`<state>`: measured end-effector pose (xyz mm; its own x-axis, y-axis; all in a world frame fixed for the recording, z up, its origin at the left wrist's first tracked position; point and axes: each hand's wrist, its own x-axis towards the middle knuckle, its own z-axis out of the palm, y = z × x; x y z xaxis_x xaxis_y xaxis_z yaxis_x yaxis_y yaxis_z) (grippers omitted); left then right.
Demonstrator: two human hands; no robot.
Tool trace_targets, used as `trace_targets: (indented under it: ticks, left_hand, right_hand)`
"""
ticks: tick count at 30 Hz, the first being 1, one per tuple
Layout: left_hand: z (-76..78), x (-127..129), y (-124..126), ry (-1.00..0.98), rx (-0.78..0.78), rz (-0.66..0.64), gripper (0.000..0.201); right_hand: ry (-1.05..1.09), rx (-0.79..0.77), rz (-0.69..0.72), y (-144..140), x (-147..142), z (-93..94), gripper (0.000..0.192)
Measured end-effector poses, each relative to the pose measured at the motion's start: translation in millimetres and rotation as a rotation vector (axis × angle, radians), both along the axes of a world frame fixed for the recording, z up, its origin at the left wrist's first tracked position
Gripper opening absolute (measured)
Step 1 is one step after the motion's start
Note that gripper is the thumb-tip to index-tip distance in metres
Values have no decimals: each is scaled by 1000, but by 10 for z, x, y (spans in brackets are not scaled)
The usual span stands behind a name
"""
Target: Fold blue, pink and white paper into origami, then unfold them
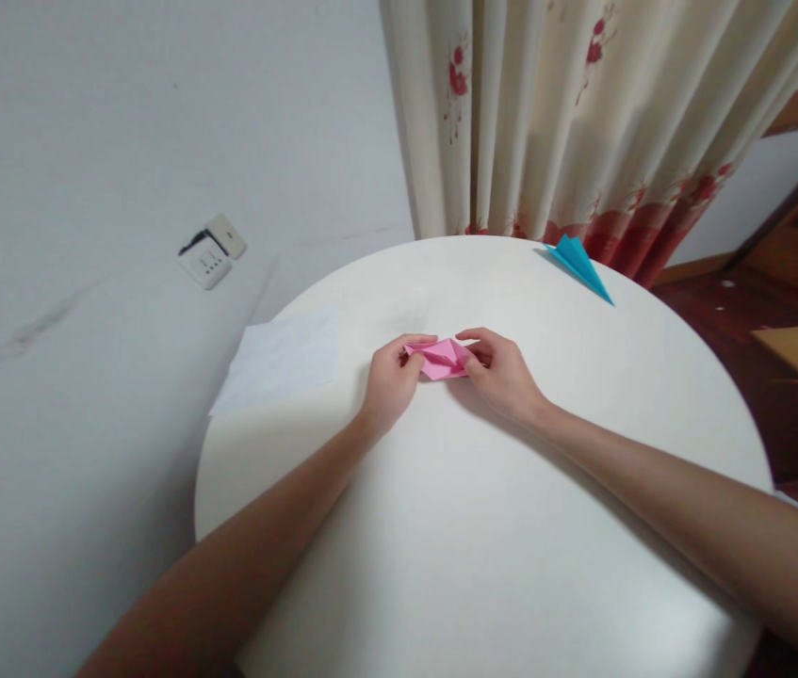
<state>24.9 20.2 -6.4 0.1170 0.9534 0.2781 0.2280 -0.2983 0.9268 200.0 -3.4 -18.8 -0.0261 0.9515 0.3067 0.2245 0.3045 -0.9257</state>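
Observation:
Between my two hands is a small pink folded paper boat [443, 358], its pointed ends toward left and right. My left hand [394, 377] pinches the left end, thumb in front and fingers behind. At the right end, my right hand [501, 372] grips the paper with its thumb near the fold, and its index finger reaches over the back. The paper is just above or on the white round table [433, 527]; I cannot tell whether it touches the top. Some fingertips are hidden behind the paper.
A blue paper plane [580, 268] lies at the table's far right edge. White paper sheets [285, 363] lie at the left edge. A wall with a socket [206, 263] stands to the left, and a flowered curtain [532, 122] hangs behind the table.

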Motion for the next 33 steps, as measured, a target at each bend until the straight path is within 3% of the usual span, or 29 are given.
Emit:
trace_targets:
  ticks: [6, 11, 15, 18, 21, 25, 27, 33]
  left_hand:
    - [-13, -45, 47, 59, 28, -5, 20]
    - [-26, -69, 82, 112, -35, 37, 22]
    - [0, -57, 76, 202, -38, -9, 19]
    - [20, -75, 101, 173, -18, -17, 23]
    - [18, -120, 154, 105, -3, 61, 30]
    - [6, -157, 188, 19, -40, 143, 34]
    - [6, -153, 177, 16, -38, 132, 33]
    - [35, -132, 127, 68, -6, 132, 31]
  right_hand:
    - [-50, 14, 36, -32, -12, 65, 28]
    - [-132, 5, 44, -36, -10, 82, 25]
    - [-236, -20, 25, -61, 5, 134, 24]
    - [-334, -7, -57, -53, 55, 193, 23]
    - [-360, -4, -108, 4, 136, 224, 30]
    - [-345, 15, -138, 97, 248, 253, 22]
    - [-361, 54, -94, 116, 304, 302, 20]
    - [-541, 100, 237, 47, 456, 504, 16]
